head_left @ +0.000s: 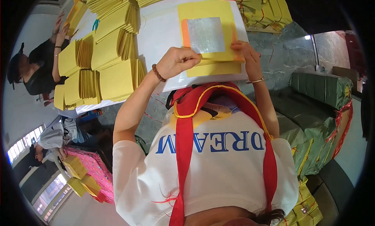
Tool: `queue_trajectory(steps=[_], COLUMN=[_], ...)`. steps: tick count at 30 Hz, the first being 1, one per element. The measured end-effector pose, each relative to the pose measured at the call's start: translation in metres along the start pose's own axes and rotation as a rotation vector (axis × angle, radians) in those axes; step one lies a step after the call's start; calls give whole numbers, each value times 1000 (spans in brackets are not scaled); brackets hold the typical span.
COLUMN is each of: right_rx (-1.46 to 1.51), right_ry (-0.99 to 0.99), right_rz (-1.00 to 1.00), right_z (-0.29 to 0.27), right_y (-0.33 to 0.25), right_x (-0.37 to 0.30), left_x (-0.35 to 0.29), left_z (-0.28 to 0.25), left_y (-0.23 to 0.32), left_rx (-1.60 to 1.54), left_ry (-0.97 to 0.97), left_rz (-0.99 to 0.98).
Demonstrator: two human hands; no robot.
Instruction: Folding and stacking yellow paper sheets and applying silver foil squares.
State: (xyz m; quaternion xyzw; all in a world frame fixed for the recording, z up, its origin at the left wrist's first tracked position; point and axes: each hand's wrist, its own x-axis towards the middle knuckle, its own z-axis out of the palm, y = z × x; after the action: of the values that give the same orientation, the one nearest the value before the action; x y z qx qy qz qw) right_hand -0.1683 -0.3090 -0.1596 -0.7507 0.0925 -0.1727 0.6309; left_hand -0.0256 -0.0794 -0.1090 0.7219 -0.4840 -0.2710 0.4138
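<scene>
A yellow paper sheet [203, 9] lies on the white table in front of me, with a silvery square [205, 34] at its middle and an orange strip down each side. Its near edge is lifted and bent, and another yellow layer [215, 69] shows beneath. My left hand [177, 62], with a brown bead bracelet at the wrist, pinches the near edge left of centre. At the near right corner, my right hand [250, 58] grips the paper, fingers on top; its thumb is mostly hidden.
Folded yellow paper stacks [117, 79] crowd the table's left side. Tied yellow bundles [261, 9] stand at the far right. Green wrapped bales [312, 116] sit on the floor at right. One person [39, 70] works across the left side; another [58, 136] is farther back.
</scene>
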Motion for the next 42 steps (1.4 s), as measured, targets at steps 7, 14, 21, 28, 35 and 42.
queue_trajectory(steps=[7, 14, 21, 28, 35, 42], right_rx=[-135, -205, -91, -272, -752, -551], right_ry=[-67, -70, 45, 76, -59, -25], right_rz=[-131, -134, -19, -265, -526, -319], right_z=[-5, -3, 4, -3, -13, 1], right_y=[3, 4, 14, -5, -40, -34], right_x=[-1, -3, -1, 9, -2, -7], left_x=[10, 11, 1, 3, -19, -20], left_z=[-11, -13, -31, -9, -7, 11], left_y=[-22, -22, -5, -13, 12, 8], left_rx=[-435, -479, -99, 439, 546, 251], left_ry=[-123, -126, -28, 246, 190, 312], left_rz=[-210, -246, 147, 225, 296, -51])
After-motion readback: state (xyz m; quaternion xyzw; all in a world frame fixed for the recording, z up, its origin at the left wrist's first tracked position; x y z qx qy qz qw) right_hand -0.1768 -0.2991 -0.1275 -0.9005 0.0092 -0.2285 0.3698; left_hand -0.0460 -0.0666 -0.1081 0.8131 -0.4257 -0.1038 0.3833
